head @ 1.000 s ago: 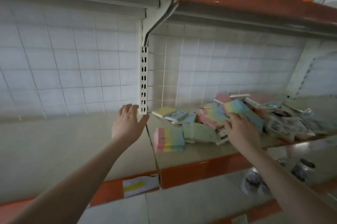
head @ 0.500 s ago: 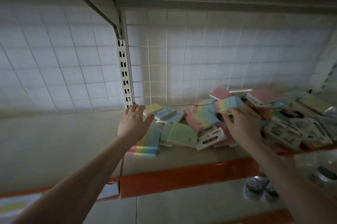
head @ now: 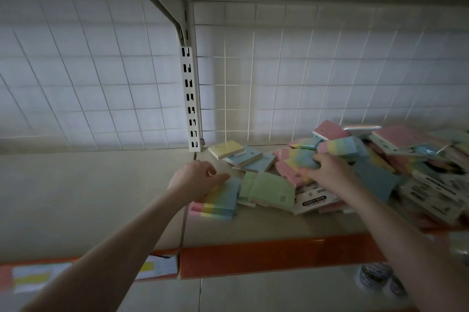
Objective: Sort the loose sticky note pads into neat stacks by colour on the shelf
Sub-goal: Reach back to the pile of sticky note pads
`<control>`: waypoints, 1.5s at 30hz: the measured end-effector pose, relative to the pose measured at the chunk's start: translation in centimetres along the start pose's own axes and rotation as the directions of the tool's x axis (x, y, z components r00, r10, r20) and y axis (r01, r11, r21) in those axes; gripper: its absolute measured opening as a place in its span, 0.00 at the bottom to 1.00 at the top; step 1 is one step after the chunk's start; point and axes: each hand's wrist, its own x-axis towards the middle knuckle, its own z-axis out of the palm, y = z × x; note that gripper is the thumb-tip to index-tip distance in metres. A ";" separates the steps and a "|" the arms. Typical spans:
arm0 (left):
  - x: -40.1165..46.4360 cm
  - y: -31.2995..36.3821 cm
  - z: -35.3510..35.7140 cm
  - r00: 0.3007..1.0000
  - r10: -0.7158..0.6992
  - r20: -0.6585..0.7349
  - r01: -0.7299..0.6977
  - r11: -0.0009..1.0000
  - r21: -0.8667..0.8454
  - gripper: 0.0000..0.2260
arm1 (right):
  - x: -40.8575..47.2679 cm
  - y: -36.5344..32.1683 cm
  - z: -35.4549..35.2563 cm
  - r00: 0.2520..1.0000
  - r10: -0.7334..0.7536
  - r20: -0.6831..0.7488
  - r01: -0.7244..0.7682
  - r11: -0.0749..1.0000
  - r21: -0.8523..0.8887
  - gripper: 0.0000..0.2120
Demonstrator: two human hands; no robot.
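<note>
A jumbled heap of sticky note pads [head: 375, 159] in pink, blue, green, yellow and rainbow stripes covers the right half of the shelf [head: 266, 225]. My left hand [head: 195, 179] rests on a small stack of rainbow-striped pads [head: 218, 202] at the heap's left edge, its fingers on the top pad. My right hand [head: 327, 172] reaches into the heap and grips a rainbow-striped pad [head: 302, 159]. A green pad [head: 266, 189] lies between the two hands. A yellow pad [head: 227, 149] and blue pads [head: 250, 158] lie behind, near the back grid.
The shelf's orange front lip [head: 266, 255] runs under my forearms, with a price label [head: 157, 267] at left. A white slotted upright [head: 190, 98] and bracket stand at the back wire grid. Bare shelf surface [head: 88, 197] spreads left. Tape rolls [head: 375, 278] sit on the shelf below.
The view has moved closer and tilted down. My left hand has come down from above the shelf onto the rainbow stack. My right hand stays in the heap on a rainbow pad.
</note>
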 end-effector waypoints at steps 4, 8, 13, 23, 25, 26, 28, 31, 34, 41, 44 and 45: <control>0.3 -0.5 -0.7 0.992 0.037 0.125 -0.029 0.997 -0.068 0.24 | 0.2 -0.4 0.2 1.000 0.010 -0.007 -0.009 0.993 0.121 0.17; 0.5 -1.0 -1.2 0.979 0.060 0.193 -0.053 0.998 -0.041 0.27 | 0.3 -0.7 0.2 0.998 0.060 0.004 -0.058 0.954 0.294 0.16; 0.3 -1.4 -1.3 0.983 0.058 0.175 -0.032 0.988 -0.148 0.18 | 0.2 -0.9 -0.7 0.999 0.030 0.038 -0.044 0.898 0.438 0.20; -0.5 -1.3 -3.1 0.994 -0.035 0.106 0.086 0.845 -0.528 0.10 | -0.8 -0.7 -1.9 1.000 0.019 0.004 -0.019 0.894 0.447 0.09; -0.8 -1.7 -3.4 0.984 -0.042 0.174 0.146 0.750 -0.645 0.13 | -0.9 -0.3 -2.4 1.000 0.025 0.018 -0.030 0.915 0.402 0.09; -1.0 -1.9 -3.6 0.976 -0.033 0.215 0.178 0.693 -0.699 0.14 | -1.0 -0.1 -2.6 0.999 0.026 0.025 -0.033 0.923 0.384 0.09; -1.5 -2.2 -3.8 0.964 -0.019 0.265 0.217 0.632 -0.744 0.14 | -1.3 0.0 -2.9 0.999 0.021 0.029 -0.031 0.927 0.373 0.08; -2.2 -2.2 -3.8 0.971 -0.051 0.235 0.216 0.617 -0.756 0.11 | -1.9 -0.2 -3.3 1.000 0.028 0.001 -0.026 0.918 0.395 0.09; -2.8 -1.9 -3.7 0.985 -0.096 0.145 0.174 0.591 -0.788 0.10 | -2.5 -0.6 -3.4 0.998 0.052 -0.042 -0.028 0.893 0.450 0.07; -5.1 -1.6 -3.3 0.978 -0.197 -0.066 0.052 0.538 -0.841 0.04 | -3.4 -3.0 -2.8 0.992 0.129 -0.010 -0.081 0.683 0.726 0.08; -5.9 -2.2 -4.0 0.951 -0.286 -0.118 0.054 0.530 -0.846 0.07 | -3.7 -4.5 -1.8 0.984 0.155 0.084 -0.165 0.633 0.757 0.11; -6.1 -2.5 -4.4 0.944 -0.305 -0.128 0.057 0.533 -0.844 0.08 | -3.8 -5.1 -1.4 0.980 0.164 0.109 -0.188 0.612 0.768 0.12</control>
